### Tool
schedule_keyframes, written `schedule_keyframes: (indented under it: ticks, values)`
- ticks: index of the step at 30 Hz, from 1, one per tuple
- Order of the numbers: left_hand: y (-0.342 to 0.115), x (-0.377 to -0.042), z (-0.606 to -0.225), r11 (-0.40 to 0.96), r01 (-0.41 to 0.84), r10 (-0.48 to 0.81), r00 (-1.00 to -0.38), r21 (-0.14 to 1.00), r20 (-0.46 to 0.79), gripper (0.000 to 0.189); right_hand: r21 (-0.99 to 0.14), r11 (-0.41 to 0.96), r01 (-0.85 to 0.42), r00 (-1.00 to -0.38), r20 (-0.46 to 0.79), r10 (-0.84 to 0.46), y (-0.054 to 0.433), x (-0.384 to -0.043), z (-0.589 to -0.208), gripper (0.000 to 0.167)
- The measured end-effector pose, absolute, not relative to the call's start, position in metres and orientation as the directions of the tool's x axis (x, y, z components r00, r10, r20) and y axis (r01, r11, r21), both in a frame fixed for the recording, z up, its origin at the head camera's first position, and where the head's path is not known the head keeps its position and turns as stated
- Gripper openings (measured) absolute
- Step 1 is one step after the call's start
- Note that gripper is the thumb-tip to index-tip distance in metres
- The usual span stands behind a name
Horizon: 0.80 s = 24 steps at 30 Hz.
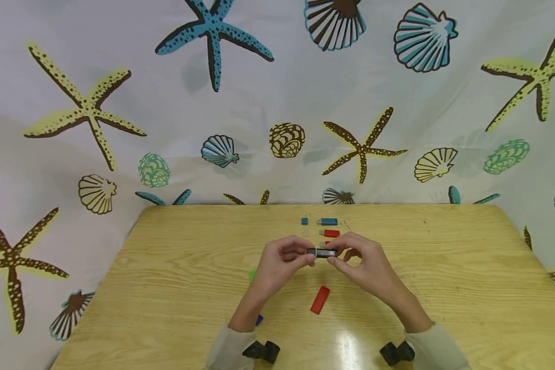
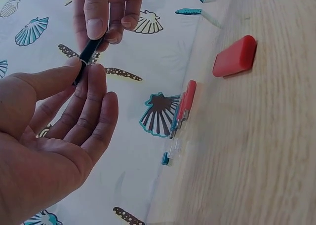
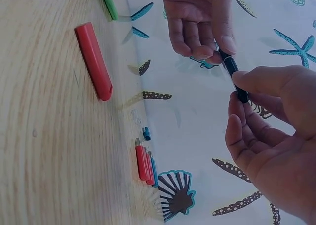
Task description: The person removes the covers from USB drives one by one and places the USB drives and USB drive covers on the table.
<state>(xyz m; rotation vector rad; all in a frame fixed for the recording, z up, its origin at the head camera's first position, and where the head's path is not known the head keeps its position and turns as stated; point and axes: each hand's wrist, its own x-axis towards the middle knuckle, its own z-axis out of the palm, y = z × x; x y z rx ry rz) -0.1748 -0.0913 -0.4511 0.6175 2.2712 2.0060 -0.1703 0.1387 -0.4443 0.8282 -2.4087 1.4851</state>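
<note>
Black and slim, the stick (image 1: 325, 253) is held above the desk (image 1: 180, 257), lengthwise between the left hand (image 1: 277, 262) and the right hand (image 1: 367, 264). The fingers of each grasp one end, thumb against fingertips, with a pale band (image 1: 316, 252) showing near the left grip. The hold looks small and shallow, so a loose thumb on either side could let the stick tilt or drop. If the ends are pulled against each other and part suddenly, the jerk might fling one piece away; a twist could strain the joint. Just beyond the hands lie the red sticks (image 1: 332, 233), with the blue stick (image 1: 327, 222) and blue cap (image 1: 304, 221) further back; a recoiling knuckle could scatter these. The red piece (image 1: 320, 299), nearer the person, could be knocked by a lowered wrist.
</note>
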Motion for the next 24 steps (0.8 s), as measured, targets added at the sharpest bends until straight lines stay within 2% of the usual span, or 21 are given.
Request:
schedule_keyframes:
  ticks: [7, 24]
  values:
    - [-0.0930, -0.1749, -0.4509, 0.120, 0.270, 0.327, -0.919, 0.955, 0.219, 0.016, -0.756, 0.339, -0.560, -0.818, 0.438, -0.374, 0.1406, -0.1718, -0.4450, 0.021]
    - [-0.0935, -0.1757, -0.4510, 0.118, 0.251, 0.333, -0.921, 0.961, 0.200, 0.015, -0.760, 0.325, -0.563, -0.811, 0.433, -0.392, 0.1450, -0.1707, -0.4456, 0.019]
